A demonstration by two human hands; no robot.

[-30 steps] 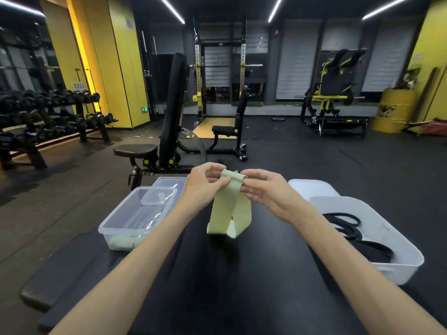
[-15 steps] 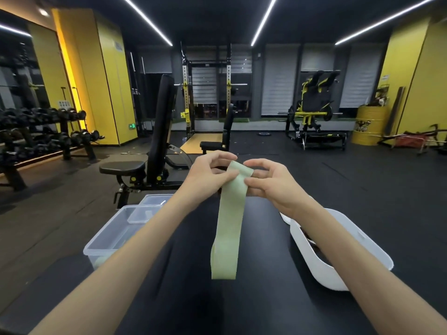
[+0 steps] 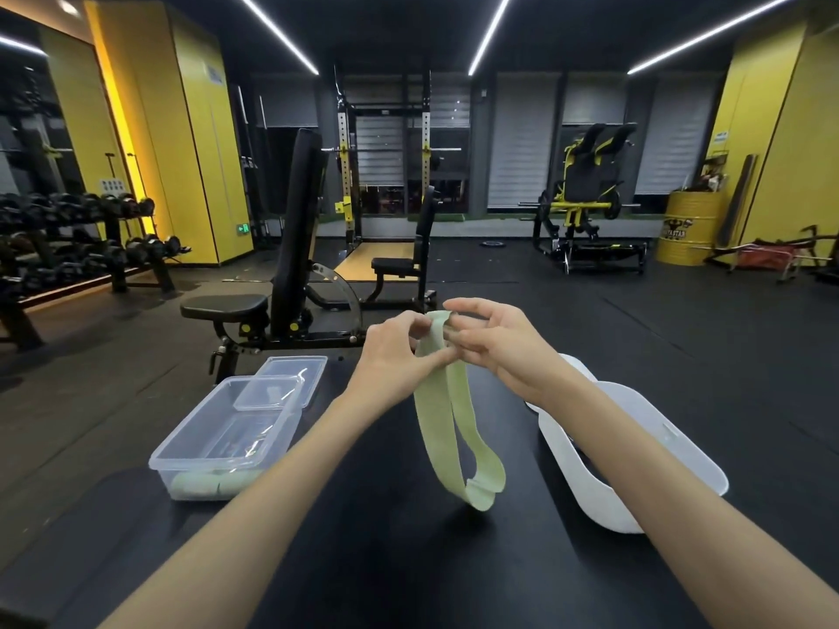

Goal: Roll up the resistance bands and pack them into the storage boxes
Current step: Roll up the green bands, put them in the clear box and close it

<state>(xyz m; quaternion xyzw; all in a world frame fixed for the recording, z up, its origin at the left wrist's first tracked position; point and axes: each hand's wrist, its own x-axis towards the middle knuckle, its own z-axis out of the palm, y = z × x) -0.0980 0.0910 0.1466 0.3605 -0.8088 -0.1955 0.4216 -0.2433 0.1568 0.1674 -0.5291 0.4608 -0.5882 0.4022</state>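
White bin (image 3: 590,488) — contents hidden (forearm (image 3: 681,524)).

One head cam, wide-angle, faces fwd & down, close over black bench (image 3: 386,560)

— What is held over the black surface (image 3: 386,560)?

— A pale green band (image 3: 442,429) is pinched at its top end between the left hand (image 3: 399,351) and the right hand (image 3: 495,342). It is hung down as an open loop; whether its bottom fold is touching the surface cannot be told.

— What is set at the sides?

— A clear box (image 3: 181,456) is placed on the left, with green rolls (image 3: 204,485) seen at its near end and a clear lid (image 3: 295,370) laid at its far end. A white box (image 3: 635,501) is placed on the right, partly hidden by the right forearm.
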